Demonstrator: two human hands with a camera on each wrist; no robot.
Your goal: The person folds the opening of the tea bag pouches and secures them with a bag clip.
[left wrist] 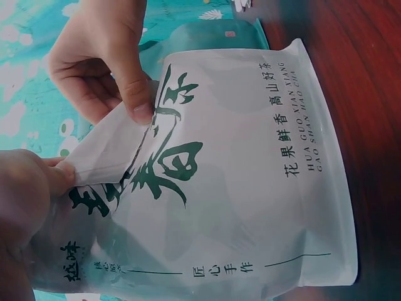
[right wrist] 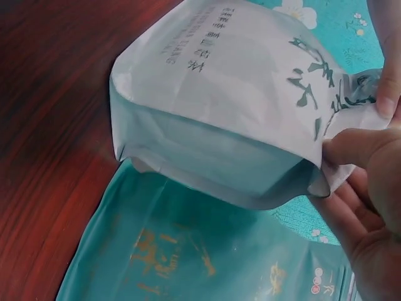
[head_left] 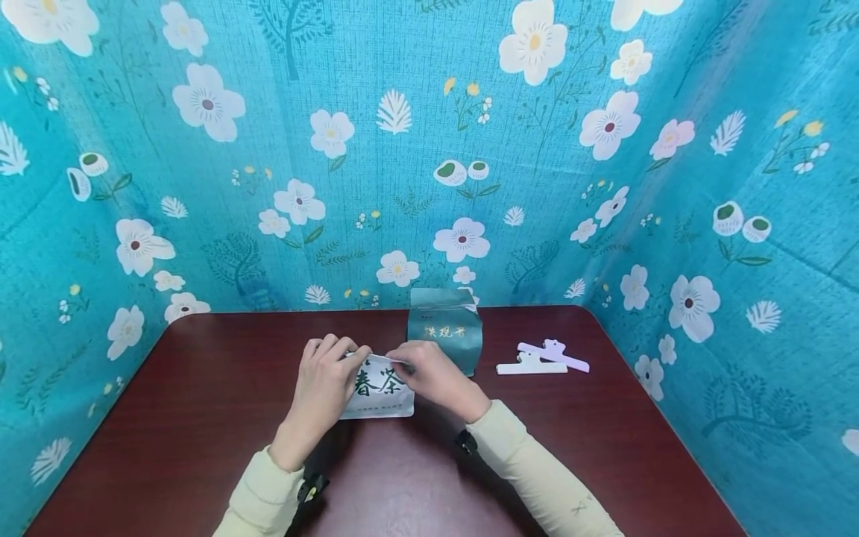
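- The white tea bag point(head_left: 378, 391) lies flat on the dark red table point(head_left: 201, 418), directly under both hands, its printed face up and its folded top edge toward the far side.
- The left hand point(head_left: 325, 380) pinches the folded top flap of the white tea bag at its left end, thumb and fingers curled onto the fold; in the left wrist view the flap point(left wrist: 109, 150) is lifted off the printed face.
- The right hand point(head_left: 429, 377) pinches the same flap at its right end, thumb point(right wrist: 357, 147) pressed against the bag's upper corner.
- Just beyond the right hand a teal tea bag point(head_left: 444, 328) stands upright, touching or nearly touching the white one; in the right wrist view it lies right beside the white bag's edge.
- Well to the right of the right hand, two white sealing clips point(head_left: 543, 358) lie together on the table.
- A floral blue cloth point(head_left: 403, 149) walls the table behind and at both sides of the hands.
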